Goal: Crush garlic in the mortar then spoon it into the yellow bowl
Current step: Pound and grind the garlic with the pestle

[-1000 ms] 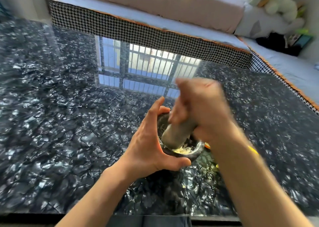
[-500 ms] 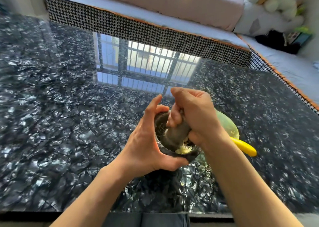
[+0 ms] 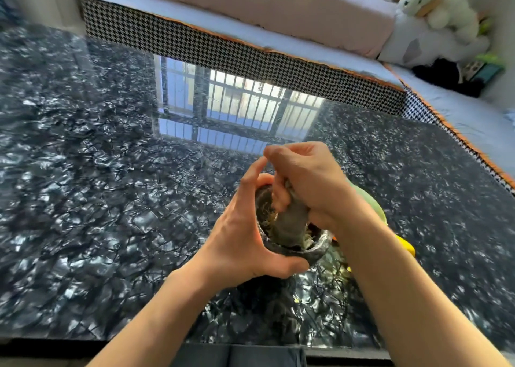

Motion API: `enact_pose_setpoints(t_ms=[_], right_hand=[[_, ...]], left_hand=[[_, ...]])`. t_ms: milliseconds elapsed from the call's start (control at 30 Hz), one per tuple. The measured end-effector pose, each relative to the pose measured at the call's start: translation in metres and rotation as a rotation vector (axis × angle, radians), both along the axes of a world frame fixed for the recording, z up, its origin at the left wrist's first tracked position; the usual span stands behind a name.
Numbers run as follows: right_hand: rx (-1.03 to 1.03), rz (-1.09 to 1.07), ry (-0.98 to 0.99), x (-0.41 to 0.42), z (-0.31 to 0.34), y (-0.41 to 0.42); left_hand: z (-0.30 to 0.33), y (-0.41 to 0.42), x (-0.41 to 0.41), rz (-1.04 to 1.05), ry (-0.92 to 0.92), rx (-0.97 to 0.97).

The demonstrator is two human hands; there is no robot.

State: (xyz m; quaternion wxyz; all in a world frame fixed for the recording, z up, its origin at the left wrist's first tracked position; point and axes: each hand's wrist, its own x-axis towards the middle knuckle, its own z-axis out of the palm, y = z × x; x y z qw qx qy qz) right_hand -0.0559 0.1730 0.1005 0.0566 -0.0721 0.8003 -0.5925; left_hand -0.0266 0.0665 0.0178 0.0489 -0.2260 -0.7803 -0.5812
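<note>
My left hand point(image 3: 239, 244) cups the mortar point(image 3: 303, 251) on the dark worktop point(image 3: 111, 199). My right hand point(image 3: 312, 182) grips the pestle point(image 3: 289, 224), its end down on the crushed garlic point(image 3: 306, 238). The yellow bowl point(image 3: 376, 210) sits just behind my right wrist.

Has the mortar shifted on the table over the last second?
No clear shift. The mortar sits just below the window reflection on the table, as before, in the left hand's grip while the right hand works the pestle.
</note>
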Motion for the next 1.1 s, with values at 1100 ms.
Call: enact_pose_setpoints(t_ms=[1100], right_hand=[[-0.2, -0.119, 0.212, 0.021, 0.011, 0.017]], left_hand=[[0.0, 0.003, 0.001, -0.019, -0.017, -0.024]])
